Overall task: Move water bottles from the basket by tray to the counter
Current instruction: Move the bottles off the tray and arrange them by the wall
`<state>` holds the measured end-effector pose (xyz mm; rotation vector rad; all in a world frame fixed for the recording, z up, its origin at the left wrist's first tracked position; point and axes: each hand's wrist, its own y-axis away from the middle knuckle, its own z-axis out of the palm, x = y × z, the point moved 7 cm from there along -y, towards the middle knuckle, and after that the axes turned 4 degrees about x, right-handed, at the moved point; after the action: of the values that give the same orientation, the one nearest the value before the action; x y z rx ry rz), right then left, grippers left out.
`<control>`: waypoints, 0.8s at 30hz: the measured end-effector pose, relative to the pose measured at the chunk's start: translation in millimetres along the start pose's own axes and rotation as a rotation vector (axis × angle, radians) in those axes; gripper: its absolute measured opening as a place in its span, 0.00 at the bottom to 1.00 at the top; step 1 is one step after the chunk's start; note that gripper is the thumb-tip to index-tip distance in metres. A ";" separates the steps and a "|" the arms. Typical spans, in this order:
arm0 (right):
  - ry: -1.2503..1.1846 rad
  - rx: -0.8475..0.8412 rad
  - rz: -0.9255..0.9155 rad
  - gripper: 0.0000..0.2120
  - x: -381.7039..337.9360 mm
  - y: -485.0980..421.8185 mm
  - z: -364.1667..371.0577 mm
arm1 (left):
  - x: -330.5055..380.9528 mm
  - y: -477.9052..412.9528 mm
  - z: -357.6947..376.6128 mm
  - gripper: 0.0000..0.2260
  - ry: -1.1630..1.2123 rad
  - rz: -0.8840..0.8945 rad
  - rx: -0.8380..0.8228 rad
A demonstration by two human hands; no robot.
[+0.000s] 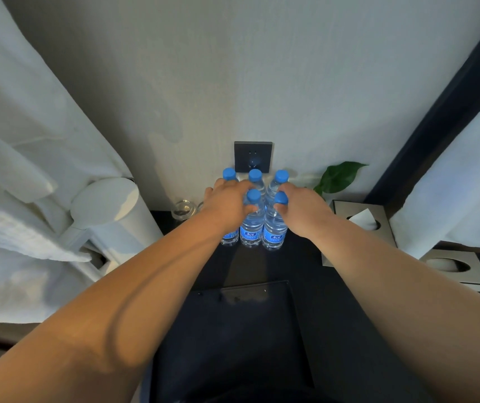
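Five clear plastic water bottles (pixel 281 181) with round blue caps and blue labels too blurred to read are standing clustered on the dark counter (pixel 305 274), the left hand (pixel 227 205) gripping the front-left bottle (pixel 251 225) and the right hand (pixel 302 210) clasping the front-right bottle (pixel 273 231).

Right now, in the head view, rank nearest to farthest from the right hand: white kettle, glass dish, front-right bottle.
1. Front-right bottle, held by the right hand.
2. Glass dish, beyond the left hand.
3. White kettle, far left.
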<state>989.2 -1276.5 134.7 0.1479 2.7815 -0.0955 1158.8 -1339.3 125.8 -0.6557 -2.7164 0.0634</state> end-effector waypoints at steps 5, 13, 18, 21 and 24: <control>0.011 -0.020 0.020 0.23 2.3 -1.2 0.7 | -26.3 10.8 -12.5 0.24 0.100 -0.071 0.048; -0.003 -0.010 0.037 0.27 1.3 8.7 7.4 | -64.6 17.8 -8.1 0.16 0.315 -0.214 0.000; 0.000 -0.023 0.061 0.22 -0.1 4.8 5.1 | -60.0 16.4 -0.2 0.15 0.312 -0.186 0.002; -0.008 -0.026 0.078 0.22 -0.3 4.8 4.7 | -61.9 16.2 -0.4 0.13 0.320 -0.191 0.028; -0.018 -0.028 0.089 0.22 -0.7 7.0 5.0 | -62.1 17.8 0.1 0.13 0.305 -0.185 0.050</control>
<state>992.3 -1270.1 129.9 0.2621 2.7523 -0.0353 1218.3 -1351.4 103.7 -0.3631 -2.4580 -0.0134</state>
